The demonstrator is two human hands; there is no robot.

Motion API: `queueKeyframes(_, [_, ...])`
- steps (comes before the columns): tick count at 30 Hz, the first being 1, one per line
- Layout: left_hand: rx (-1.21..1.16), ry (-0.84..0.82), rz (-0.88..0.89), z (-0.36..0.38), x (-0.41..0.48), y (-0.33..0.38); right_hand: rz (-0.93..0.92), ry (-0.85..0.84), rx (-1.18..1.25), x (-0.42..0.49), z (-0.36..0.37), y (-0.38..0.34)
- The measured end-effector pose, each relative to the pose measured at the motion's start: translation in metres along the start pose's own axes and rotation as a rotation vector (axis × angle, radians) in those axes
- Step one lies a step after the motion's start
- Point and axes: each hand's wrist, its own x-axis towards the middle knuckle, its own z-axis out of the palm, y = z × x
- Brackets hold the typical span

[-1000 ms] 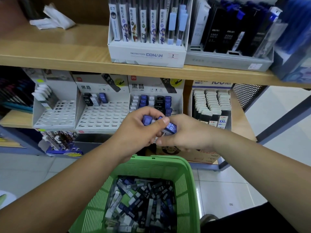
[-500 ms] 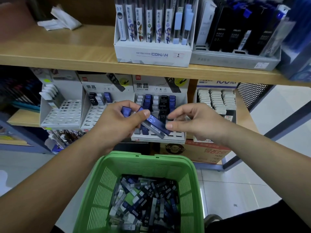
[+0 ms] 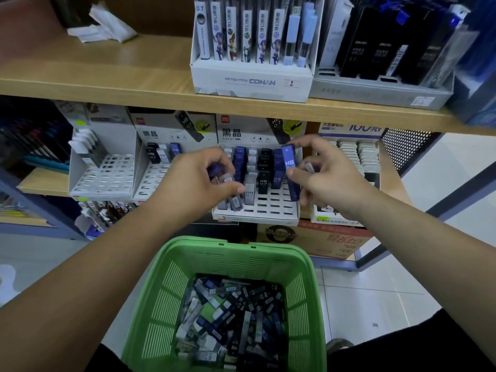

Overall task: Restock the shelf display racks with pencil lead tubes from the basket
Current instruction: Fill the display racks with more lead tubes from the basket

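I'm reading the writing first: the right hand (image 3: 330, 181) is pinching a blue tube (image 3: 290, 167) marked HB, holding it upright just in front of the middle rack (image 3: 255, 214). That rack's header card is showing a red deli logo, the characters 黑晶 and a pictured tube printed HB. The black, grey and blue tubes standing in it are showing HB 0.7 where I can make them out. The left hand (image 3: 196, 181) is gripping a small bunch of tubes (image 3: 234, 202), blue and grey, their lower ends hanging over the rack's left slots; I can't count them. The two hands are working apart, one at each side of the rack. A second grey piece is sitting between the right fingers, too blurred to name. Below, the green basket (image 3: 241, 253) is holding a loose heap of lead tubes (image 3: 236, 312), a few showing HB and 0.7. On the upper shelf (image 3: 107, 76) a white box (image 3: 252, 83) is reading DETECTIVE CONAN with a 2, beside black packs (image 3: 375, 49) whose small print I can't read. The neighbouring rack (image 3: 150, 183) on the left is carrying the same 黑晶 header, and the left forearm is covering part of it. To the right, a box of white-capped packs (image 3: 351, 128) is showing 100, its top cut off by the shelf edge.
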Motion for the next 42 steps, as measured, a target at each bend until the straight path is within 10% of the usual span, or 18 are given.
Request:
queueKeyframes(34, [-0.209,-0.127,-0.115,0.004,0.004,-0.004,-0.060,0.138,-0.309,0.034,0.015,0.035])
queueKeyframes(42, [0.066,-0.126,-0.008,-0.002,0.008,-0.013,-0.037,0.140,-0.295,0.032,0.021,0.028])
